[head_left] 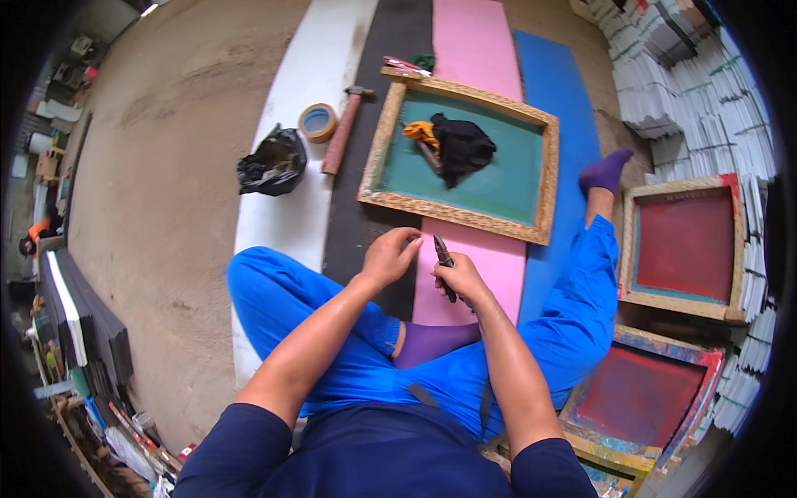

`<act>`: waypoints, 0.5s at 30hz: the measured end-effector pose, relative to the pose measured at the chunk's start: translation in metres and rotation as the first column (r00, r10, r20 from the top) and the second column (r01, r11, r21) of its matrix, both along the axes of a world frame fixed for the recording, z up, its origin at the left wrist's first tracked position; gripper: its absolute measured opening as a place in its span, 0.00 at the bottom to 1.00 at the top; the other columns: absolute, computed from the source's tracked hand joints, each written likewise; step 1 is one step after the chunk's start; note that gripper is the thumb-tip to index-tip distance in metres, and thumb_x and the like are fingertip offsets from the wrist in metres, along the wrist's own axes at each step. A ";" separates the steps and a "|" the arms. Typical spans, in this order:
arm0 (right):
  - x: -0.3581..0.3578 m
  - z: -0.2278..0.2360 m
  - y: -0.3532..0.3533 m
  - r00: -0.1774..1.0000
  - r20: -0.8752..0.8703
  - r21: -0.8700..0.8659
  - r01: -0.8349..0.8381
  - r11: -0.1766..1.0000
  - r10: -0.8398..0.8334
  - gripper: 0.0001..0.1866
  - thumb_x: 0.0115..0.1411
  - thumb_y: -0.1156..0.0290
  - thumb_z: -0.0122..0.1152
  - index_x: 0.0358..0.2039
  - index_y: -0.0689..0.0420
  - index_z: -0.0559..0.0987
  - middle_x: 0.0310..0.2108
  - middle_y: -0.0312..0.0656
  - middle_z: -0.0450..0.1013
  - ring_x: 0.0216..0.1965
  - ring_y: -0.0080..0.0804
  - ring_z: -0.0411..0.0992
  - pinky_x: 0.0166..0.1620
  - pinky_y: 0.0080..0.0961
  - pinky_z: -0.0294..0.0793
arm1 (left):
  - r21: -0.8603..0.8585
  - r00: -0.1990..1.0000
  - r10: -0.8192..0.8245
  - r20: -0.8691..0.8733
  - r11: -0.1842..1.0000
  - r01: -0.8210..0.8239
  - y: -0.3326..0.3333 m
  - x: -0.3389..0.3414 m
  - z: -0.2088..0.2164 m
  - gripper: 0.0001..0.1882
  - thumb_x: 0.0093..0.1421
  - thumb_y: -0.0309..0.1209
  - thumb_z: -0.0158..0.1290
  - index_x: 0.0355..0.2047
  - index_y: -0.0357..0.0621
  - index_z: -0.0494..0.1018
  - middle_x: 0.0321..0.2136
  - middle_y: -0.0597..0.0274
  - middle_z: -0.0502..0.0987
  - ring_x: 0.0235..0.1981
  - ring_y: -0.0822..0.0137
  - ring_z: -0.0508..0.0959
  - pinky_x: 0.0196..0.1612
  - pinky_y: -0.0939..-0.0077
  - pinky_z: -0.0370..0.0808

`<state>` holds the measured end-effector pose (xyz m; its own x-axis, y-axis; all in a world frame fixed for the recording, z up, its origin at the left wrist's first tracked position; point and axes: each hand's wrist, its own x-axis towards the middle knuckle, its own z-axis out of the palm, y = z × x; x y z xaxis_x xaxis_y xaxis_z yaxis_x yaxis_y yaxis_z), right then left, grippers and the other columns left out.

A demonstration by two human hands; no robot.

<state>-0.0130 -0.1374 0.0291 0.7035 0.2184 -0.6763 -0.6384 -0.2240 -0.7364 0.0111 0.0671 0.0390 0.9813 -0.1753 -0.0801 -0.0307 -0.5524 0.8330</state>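
I see the right hand (463, 280) clamped around the handles of a pair of pliers (443, 259), held above the lap just short of the near edge of the frame (459, 214). Long axis runs near vertical in the picture, slightly tilted: nose points up and a bit left, toward the frame, handles run down into the palm. Only the dark nose and a short stretch of handle show; the rest is buried in the fist, and I can't tell whether the nose is parted or pinched. Left hand (388, 257) sits just beside it, fingers curled together at the tips near the nose; whether they pinch something small is too fine to make out. The frame lies flat across black, pink and blue strips, teal mesh up, with a black cloth (462, 147) and an orange rag (422, 131) on it; something thin under the cloth is mostly hidden. Hammer (342, 131), tape roll (317, 122) and black bag (271, 162) lie left of the frame. Two red-mesh frames on the right are partly cut off by the lens rim.
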 end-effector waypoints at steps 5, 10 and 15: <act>0.011 0.004 0.053 0.994 -0.040 0.086 -0.103 0.991 0.106 0.06 0.58 0.72 0.61 0.31 0.61 0.76 0.22 0.42 0.76 0.17 0.29 0.74 0.20 0.27 0.73 | -0.006 0.993 0.116 0.017 0.993 -0.116 0.026 0.003 -0.007 0.12 0.68 0.35 0.53 0.42 0.38 0.76 0.37 0.46 0.81 0.41 0.47 0.82 0.44 0.59 0.76; 0.015 0.012 0.081 0.978 -0.117 0.127 -0.158 0.979 0.173 0.09 0.58 0.74 0.62 0.38 0.63 0.79 0.23 0.41 0.76 0.18 0.27 0.75 0.19 0.26 0.73 | 0.068 0.977 0.209 -0.038 0.976 -0.206 0.056 -0.004 -0.014 0.11 0.69 0.35 0.52 0.40 0.39 0.74 0.35 0.44 0.79 0.39 0.44 0.81 0.42 0.55 0.74; 0.017 0.005 0.087 0.962 -0.222 0.246 -0.102 0.964 0.159 0.12 0.62 0.72 0.62 0.46 0.61 0.77 0.28 0.41 0.78 0.22 0.29 0.78 0.22 0.24 0.76 | 0.115 0.964 0.267 -0.018 0.958 -0.263 0.061 -0.005 -0.030 0.11 0.70 0.36 0.50 0.40 0.39 0.71 0.35 0.42 0.78 0.41 0.39 0.79 0.43 0.51 0.73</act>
<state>0.0039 -0.0500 0.0341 0.4837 0.4670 -0.7402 -0.7773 -0.1595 -0.6086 0.0066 0.1279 0.0089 0.9878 0.1021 -0.1177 0.1557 -0.6258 0.7643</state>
